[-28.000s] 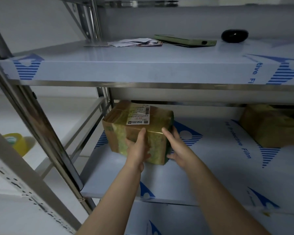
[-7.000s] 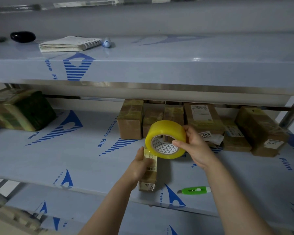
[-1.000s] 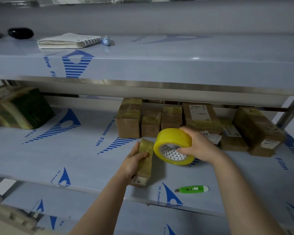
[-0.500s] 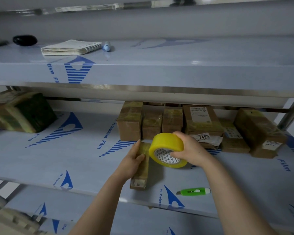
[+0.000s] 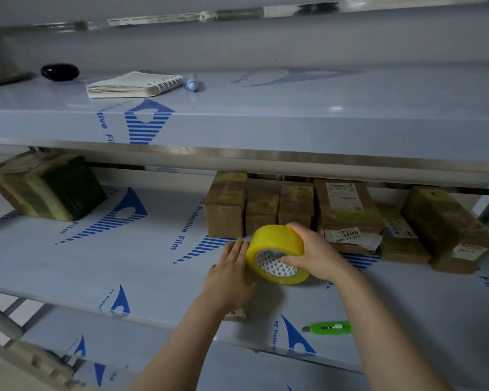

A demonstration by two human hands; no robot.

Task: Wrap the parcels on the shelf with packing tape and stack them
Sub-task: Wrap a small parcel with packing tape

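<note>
- Blue-printed film covered the middle shelf (image 5: 130, 266), and you worked close to its front edge.
- Your left hand (image 5: 232, 275) lay flat with straight fingers, pressing down on the small parcel (image 5: 235, 314). Only the parcel's label end showed by your wrist.
- Your right hand (image 5: 316, 255) gripped the tape roll (image 5: 277, 244) through its core, with the roll hard against the parcel's right side.
- To wrap cleanly, you likely needed firm flat pressure so the parcel did not slide. Keeping the roll low would have laid the strip smooth.
- The parcel's near end sat by the front edge, so a hard pull toward you risked dragging it off.
- The cutter (image 5: 328, 328) lay right of your hands, near that edge.
- The row of parcels (image 5: 266, 207) stood just behind the roll under the low upper shelf (image 5: 294, 119).
- Open room lay leftward, before the large parcel (image 5: 45, 187).
</note>
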